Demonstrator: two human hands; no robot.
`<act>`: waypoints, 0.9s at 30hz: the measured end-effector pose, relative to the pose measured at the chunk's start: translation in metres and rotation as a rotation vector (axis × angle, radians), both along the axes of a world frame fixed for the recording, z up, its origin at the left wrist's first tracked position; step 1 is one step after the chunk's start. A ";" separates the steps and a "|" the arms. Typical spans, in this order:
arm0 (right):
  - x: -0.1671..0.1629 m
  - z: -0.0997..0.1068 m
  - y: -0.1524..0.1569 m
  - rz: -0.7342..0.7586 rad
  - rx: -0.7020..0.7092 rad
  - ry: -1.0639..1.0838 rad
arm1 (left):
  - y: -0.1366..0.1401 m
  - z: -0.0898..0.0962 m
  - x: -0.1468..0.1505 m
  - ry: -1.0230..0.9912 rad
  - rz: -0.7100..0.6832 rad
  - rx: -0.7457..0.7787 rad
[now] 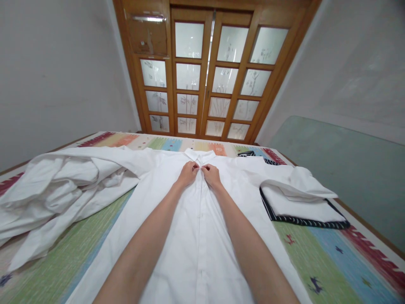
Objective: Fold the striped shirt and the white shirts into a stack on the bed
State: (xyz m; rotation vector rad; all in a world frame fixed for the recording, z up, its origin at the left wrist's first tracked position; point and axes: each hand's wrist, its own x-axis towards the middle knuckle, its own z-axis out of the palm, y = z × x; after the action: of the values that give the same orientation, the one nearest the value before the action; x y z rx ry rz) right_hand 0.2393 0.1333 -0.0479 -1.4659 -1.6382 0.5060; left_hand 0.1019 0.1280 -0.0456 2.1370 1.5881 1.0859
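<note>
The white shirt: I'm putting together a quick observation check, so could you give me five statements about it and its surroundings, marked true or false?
1. The left hand and right hand are at the front of the white shirt, just below its collar. True.
2. The left hand is on a sleeve. False: it is at the shirt's front, near the middle.
3. Black striped cloth shows under white fabric on the picture's right. True.
4. The shirt lies on a plain grey cover. False: the cover is multicoloured and patterned.
5. Wooden doors with glass panes stand beyond the shirt. True.
</note>
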 end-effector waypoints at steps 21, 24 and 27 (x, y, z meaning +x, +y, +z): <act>0.002 -0.001 0.001 0.085 -0.025 0.006 | 0.004 -0.002 0.002 -0.188 0.064 -0.110; 0.002 -0.002 0.000 0.096 0.013 -0.087 | 0.005 -0.002 0.001 -0.190 0.046 -0.112; 0.000 -0.003 0.000 0.108 0.070 -0.204 | 0.004 -0.002 0.000 -0.194 0.028 -0.100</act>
State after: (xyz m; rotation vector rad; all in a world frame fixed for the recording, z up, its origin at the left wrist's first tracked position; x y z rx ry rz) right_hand 0.2395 0.1328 -0.0511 -1.4207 -1.8839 0.3638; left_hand 0.1022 0.1323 -0.0480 1.8892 1.5522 1.1583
